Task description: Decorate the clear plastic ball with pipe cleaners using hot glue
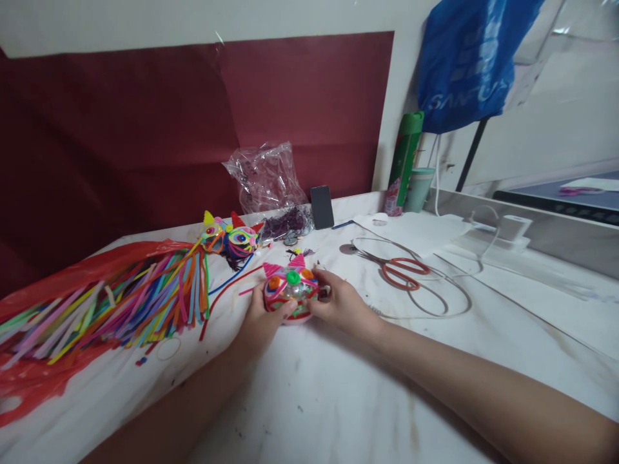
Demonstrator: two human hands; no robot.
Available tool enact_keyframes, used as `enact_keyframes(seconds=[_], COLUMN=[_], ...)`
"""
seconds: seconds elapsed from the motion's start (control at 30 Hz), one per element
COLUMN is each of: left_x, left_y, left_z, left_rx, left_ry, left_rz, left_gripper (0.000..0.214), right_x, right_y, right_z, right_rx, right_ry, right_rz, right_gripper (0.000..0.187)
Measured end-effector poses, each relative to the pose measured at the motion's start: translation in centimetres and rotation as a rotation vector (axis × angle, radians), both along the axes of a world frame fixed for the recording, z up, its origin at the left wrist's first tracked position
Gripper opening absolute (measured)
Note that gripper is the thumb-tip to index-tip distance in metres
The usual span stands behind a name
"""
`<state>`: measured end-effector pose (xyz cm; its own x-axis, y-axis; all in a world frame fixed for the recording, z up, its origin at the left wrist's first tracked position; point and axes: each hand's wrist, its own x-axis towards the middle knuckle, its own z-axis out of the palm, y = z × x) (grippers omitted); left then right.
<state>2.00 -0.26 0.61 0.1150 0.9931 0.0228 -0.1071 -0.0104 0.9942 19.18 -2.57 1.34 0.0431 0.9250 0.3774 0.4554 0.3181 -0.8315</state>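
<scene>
A small round craft head [291, 289] with pink ears, a green button and red pipe-cleaner trim rests on the white table [338, 393]. My left hand [258, 319] grips its left side, thumb across the front. My right hand [341, 301] holds its right side with fingers curled round it. A pile of coloured pipe cleaners [120, 303] lies to the left on a red plastic bag [58, 283]. Two finished heads with big eyes [231, 240] sit just behind the pile.
Red-handled scissors [401, 270] and a loop of wire [435, 290] lie right of my hands. A clear plastic bag [265, 175], a dark phone [322, 206], a green spray can [403, 161] and a cup [418, 188] stand at the back. A white charger [512, 229] sits far right.
</scene>
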Motion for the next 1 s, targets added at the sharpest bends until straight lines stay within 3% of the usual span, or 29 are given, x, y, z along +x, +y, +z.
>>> enact_keyframes(seconds=[0.27, 1.0], left_x=[0.03, -0.22], left_y=[-0.32, -0.21], left_z=[0.32, 0.05], left_rx=[-0.008, 0.018], left_ry=[-0.018, -0.008], left_rz=[-0.01, -0.052], left_gripper=[0.068, 0.072], right_x=[-0.06, -0.57], right_y=[-0.27, -0.39], right_z=[0.07, 0.05], right_rx=[-0.036, -0.071], right_ry=[0.031, 0.043], right_rz=[-0.011, -0.049], right_gripper=[0.07, 0.064])
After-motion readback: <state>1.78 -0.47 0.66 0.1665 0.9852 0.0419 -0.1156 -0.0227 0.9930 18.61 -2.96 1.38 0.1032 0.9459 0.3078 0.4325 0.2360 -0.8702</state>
